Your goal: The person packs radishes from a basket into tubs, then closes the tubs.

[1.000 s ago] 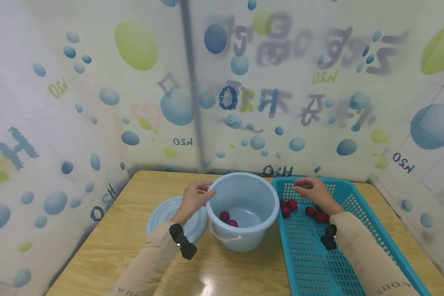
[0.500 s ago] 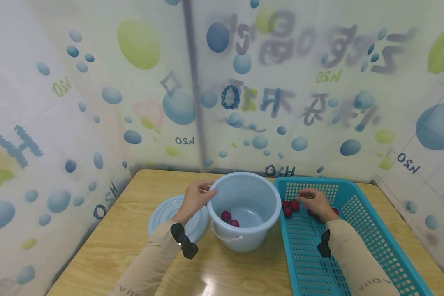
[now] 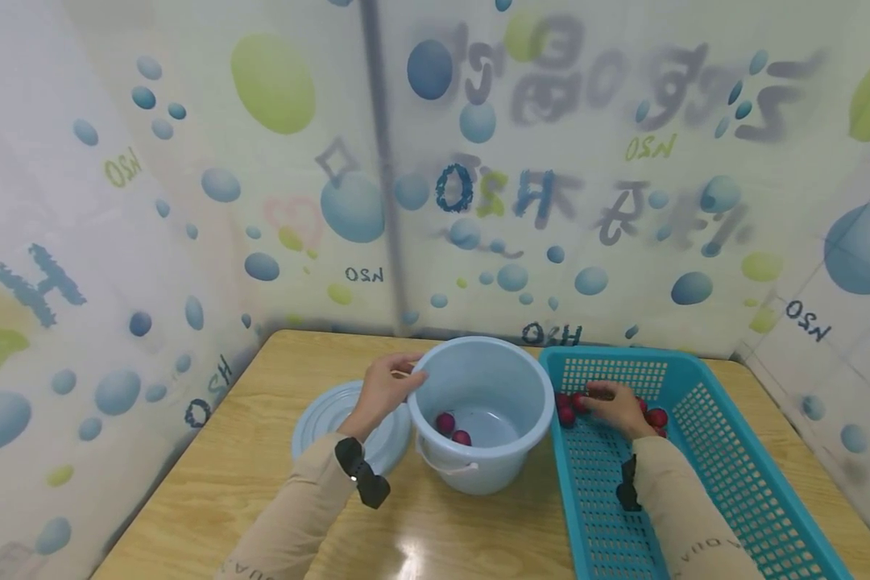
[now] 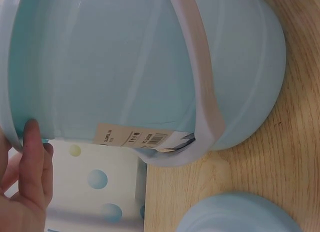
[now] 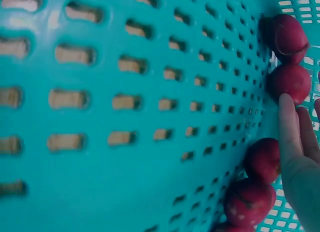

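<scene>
A: Head view. Surface and room?
B: One wood-grained surface [image 3: 217, 467], glare patch at six o'clock; pale walls [image 3: 297, 201] printed with blue and green drops and lettering.
A: Items, counted?
B: Bucket [image 3: 507, 459], pale blue, upright: one. Lid [image 3: 319, 423], matching, flat at the bucket's nine o'clock: one. Basket [image 3: 594, 475], turquoise, at its three o'clock: one. Red fruits [image 3: 656, 417]: two inside the bucket toward seven o'clock; at least five in the basket's twelve-o'clock end, some hidden by the right hand [image 3: 619, 411].
A: The other hand?
B: One left hand [image 3: 383, 393], fingers pinching the bucket rim between nine and ten o'clock.
A: Left wrist view?
B: One handle [image 4: 197, 57]; one barcode label [image 4: 132, 136], seven o'clock; lid edge, five o'clock; pinching fingers, eight o'clock.
A: Right wrist view?
B: Red fruits: two near two o'clock, three between four and five. Right fingers, three o'clock: extended, touching one fruit, unclenched.
</scene>
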Demonstrator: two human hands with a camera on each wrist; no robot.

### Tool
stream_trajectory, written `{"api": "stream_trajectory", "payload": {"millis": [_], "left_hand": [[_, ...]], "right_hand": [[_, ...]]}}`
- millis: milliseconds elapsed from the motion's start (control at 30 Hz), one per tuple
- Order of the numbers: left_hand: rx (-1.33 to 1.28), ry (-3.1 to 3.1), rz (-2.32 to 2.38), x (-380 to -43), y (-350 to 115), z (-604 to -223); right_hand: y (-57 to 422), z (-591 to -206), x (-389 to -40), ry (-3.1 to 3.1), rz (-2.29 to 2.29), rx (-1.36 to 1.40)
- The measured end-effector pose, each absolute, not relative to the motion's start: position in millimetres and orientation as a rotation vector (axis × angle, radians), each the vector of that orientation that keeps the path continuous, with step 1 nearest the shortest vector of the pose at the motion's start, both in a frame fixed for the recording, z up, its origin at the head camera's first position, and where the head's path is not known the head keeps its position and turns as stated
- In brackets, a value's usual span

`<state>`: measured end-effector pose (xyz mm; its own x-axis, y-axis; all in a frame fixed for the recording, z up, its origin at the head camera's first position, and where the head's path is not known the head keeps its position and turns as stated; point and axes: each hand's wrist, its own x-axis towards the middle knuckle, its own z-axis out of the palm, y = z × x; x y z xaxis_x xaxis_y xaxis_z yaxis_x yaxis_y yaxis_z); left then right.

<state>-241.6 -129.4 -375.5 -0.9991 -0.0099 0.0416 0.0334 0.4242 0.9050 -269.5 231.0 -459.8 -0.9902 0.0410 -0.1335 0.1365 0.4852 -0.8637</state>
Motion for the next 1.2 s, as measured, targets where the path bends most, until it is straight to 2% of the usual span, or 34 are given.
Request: {"api": "stream_trajectory", "payload": {"millis": [267, 1200], "left_hand": [[-0.015, -2.611, -1.662, -241.0, -128.1, -375.6], [-0.01, -2.621, -1.638, -240.5, -128.2, -375.6]], "right_hand": [[225.4, -460.9, -271.2, 2.636, -1.482, 0.2], [225.0, -467.4, -273.6, 2.848, -1.259, -0.024]]}}
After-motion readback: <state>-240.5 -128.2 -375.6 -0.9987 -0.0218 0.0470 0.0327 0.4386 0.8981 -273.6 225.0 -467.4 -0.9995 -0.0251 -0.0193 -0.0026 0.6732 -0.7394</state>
